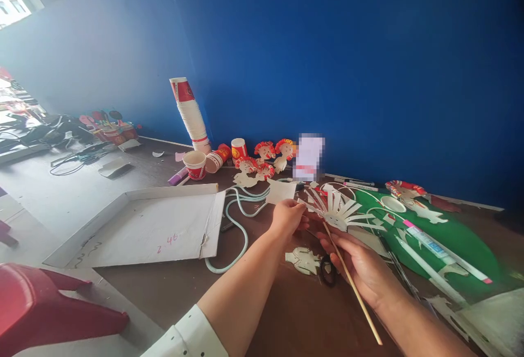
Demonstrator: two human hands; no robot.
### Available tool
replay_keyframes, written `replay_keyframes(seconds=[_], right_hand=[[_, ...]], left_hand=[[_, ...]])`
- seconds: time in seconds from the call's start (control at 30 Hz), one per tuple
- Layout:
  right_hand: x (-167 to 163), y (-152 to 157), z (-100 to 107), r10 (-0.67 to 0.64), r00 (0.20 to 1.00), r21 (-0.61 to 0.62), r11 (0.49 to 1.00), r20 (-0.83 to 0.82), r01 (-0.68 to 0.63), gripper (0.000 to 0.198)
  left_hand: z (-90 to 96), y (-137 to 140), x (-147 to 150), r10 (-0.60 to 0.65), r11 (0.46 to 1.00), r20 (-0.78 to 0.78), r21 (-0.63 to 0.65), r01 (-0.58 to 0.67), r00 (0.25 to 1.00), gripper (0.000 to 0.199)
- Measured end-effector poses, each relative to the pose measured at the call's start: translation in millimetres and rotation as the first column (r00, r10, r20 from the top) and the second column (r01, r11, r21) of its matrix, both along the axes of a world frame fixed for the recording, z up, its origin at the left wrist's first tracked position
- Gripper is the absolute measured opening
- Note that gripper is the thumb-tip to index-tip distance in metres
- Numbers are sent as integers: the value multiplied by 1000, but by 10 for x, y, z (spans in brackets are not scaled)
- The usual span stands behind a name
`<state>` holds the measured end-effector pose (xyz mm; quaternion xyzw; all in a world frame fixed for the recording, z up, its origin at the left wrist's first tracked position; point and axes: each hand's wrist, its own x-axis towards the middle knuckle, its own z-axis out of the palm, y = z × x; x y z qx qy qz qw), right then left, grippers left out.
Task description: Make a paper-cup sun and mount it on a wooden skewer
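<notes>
A white fringed paper cutout (336, 218), its strips fanned out around a small drawn face, is held up between my hands. My left hand (289, 217) is closed, pinching the strips at its left side. My right hand (360, 264) grips the cutout from below, with a thin wooden stick (352, 283) lying across its fingers. The stick's upper end reaches the bottom of the face. Under my hands, a white paper body cutout (303, 260) lies on the table beside black-handled scissors (327, 271), which the right hand partly hides.
A shallow white box (176, 226) lies at left, near a pale cable (244, 231). Stacked paper cups (190, 114) lean by the blue partition (327, 62). Finished-looking paper figures (245, 171) stand behind. Markers (434, 245) and scraps cover a green mat (470, 248). A red stool (36, 308) stands front left.
</notes>
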<state>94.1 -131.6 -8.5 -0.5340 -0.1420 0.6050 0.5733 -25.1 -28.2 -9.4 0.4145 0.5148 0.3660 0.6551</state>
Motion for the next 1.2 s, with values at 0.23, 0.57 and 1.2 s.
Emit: replay_keyframes(seconds=[0.23,0.57,1.2], right_hand=[[-156,-132,122,-5,1000,-5,1000,-18,5,27],[-425,-302,295,54,998,-41,998,-11,-54,32],[-164,-80,42,30,966,66,998,-258,-13,23]], left_hand=[[-53,18,-4,1,1000,33,-13,0,999,14],[-7,-19,-20,-23,1000,28,-18,24,999,9],[126,-15,-139,-388,916,-80,-138,376,918,16]])
